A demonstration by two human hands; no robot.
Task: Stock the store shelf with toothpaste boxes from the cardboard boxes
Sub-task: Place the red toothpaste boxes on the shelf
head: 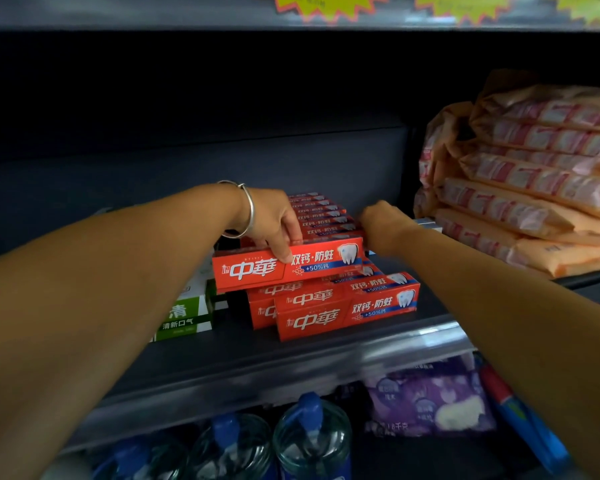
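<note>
Left hand (pixel 274 220) fingers pinch top red toothpaste box (pixel 288 265) on the shelf (pixel 291 355) stack; right hand (pixel 383 225) at its far end, fingers hidden, grip unclear.

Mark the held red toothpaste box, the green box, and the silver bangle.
held red toothpaste box (pixel 253 270), head view, front face logo
green box (pixel 182 315), head view, front face
silver bangle (pixel 249 211), head view, band at wrist
</note>
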